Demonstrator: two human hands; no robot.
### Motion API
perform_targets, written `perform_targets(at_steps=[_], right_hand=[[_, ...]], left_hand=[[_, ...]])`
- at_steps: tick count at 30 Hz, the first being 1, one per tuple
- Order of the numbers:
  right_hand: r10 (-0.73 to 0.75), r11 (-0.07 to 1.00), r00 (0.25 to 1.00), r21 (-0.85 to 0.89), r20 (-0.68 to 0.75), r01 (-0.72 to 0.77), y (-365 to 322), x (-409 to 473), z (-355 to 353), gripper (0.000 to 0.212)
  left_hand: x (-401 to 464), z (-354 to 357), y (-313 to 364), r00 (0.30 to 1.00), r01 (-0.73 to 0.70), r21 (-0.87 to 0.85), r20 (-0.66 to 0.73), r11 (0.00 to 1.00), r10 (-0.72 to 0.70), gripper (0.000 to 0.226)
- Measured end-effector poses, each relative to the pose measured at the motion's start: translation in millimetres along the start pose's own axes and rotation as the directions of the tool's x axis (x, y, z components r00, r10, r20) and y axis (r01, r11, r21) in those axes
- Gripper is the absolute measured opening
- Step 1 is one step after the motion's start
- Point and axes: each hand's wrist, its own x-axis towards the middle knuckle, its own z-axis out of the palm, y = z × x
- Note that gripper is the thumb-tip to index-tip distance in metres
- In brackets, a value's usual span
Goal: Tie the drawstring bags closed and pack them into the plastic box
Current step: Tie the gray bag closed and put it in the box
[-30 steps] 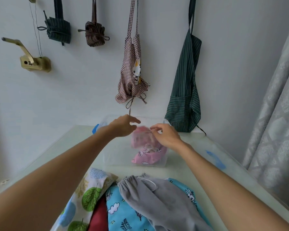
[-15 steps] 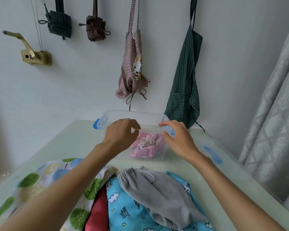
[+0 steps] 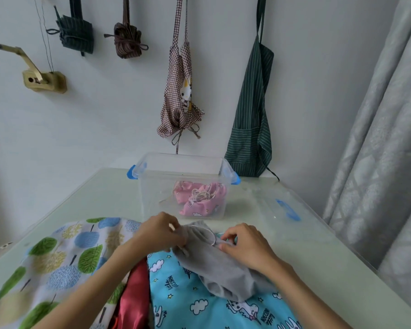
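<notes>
My left hand [image 3: 163, 230] pinches the gathered mouth of the grey drawstring bag [image 3: 220, 264] at its left side, fingers curled into the puckered hem. My right hand [image 3: 244, 245] has thumb and forefinger closed on the white cord [image 3: 210, 236] where it loops out of the channel on the right of the mouth; the other fingers rest curled against the grey cloth.

The bag lies in the lower middle of the frame, on top of the blue unicorn-print bag [image 3: 199, 302]. Its long axis runs on a slant: mouth toward the upper left, just below the box, body trailing down and to the right under my right wrist. So the opening sits between my two hands, with both about equally near it, and the cord lies on the right hand's side. I judge the pull to close it should go outward along the hem, right hand drawing the cord away while the left holds the gather still.

The clear plastic box [image 3: 150, 191] with blue latches stands straight ahead of the bag's mouth, in the middle of the frame, open at the top. A pink drawstring bag [image 3: 199, 200], cords bunched on top, already lies in its right half, so the left half looks free for the grey one.
</notes>
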Motion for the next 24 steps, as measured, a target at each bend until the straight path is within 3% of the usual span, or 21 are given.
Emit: perform_targets(at_steps=[2, 4, 6, 8, 9, 11, 13, 15, 17, 18, 21, 24], right_hand=[[0.025, 0.997, 0.995, 0.081, -0.096, -0.017, -2, 6, -8, 0.013], [0.044, 0.971, 0.970, 0.240, -0.240, 0.016, -4, 15, -22, 0.005], [0.047, 0.926, 0.924, 0.363, -0.379, 0.102, -9, 22, -37, 0.005], [0.027, 0.901, 0.852, 0.382, -0.522, 0.205, -12, 26, -51, 0.004], [0.022, 0.894, 0.815, 0.376, -0.579, 0.244, -13, 25, -56, 0.005], [0.028, 0.878, 0.783, 0.389, -0.622, 0.278, -11, 23, -59, 0.007], [0.062, 0.864, 0.851, 0.455, -0.522, 0.215, -5, 17, -56, 0.008], [0.114, 0.858, 0.961, 0.512, -0.251, 0.032, 6, 7, -48, 0.016], [0.214, 0.821, 0.976, 0.532, 0.048, -0.206, 21, -6, -36, 0.028], [0.263, 0.797, 0.957, 0.532, 0.120, -0.286, 28, -13, -30, 0.030], [0.303, 0.751, 0.946, 0.582, 0.118, -0.313, 36, -37, -22, 0.021], [0.229, 0.729, 0.971, 0.650, 0.065, -0.215, 23, -55, -23, 0.021]], left_hand=[[10, -10, 5, 0.998, -0.057, -0.211, -0.045, 0.976, 0.048, 0.023], [18, -24, 18, 0.968, -0.210, -0.312, -0.200, 0.927, 0.152, 0.026], [19, -37, 38, 0.867, -0.415, -0.250, -0.401, 0.875, 0.297, 0.023], [11, -45, 59, 0.705, -0.583, -0.154, -0.585, 0.798, 0.402, 0.034], [4, -47, 68, 0.636, -0.636, -0.122, -0.643, 0.762, 0.428, 0.038], [-5, -44, 75, 0.578, -0.679, -0.095, -0.681, 0.728, 0.449, 0.040], [-8, -31, 66, 0.623, -0.644, -0.088, -0.638, 0.760, 0.453, 0.030], [-8, -10, 47, 0.740, -0.512, -0.061, -0.537, 0.857, 0.405, 0.023], [-12, 11, 24, 0.844, -0.405, -0.006, -0.386, 0.914, 0.372, 0.029], [-15, 20, 13, 0.884, -0.375, -0.002, -0.301, 0.927, 0.357, 0.028], [-26, 31, -7, 0.943, -0.315, -0.110, -0.153, 0.943, 0.297, 0.016], [-32, 34, -9, 0.966, -0.259, -0.280, -0.090, 0.924, 0.244, 0.029]])
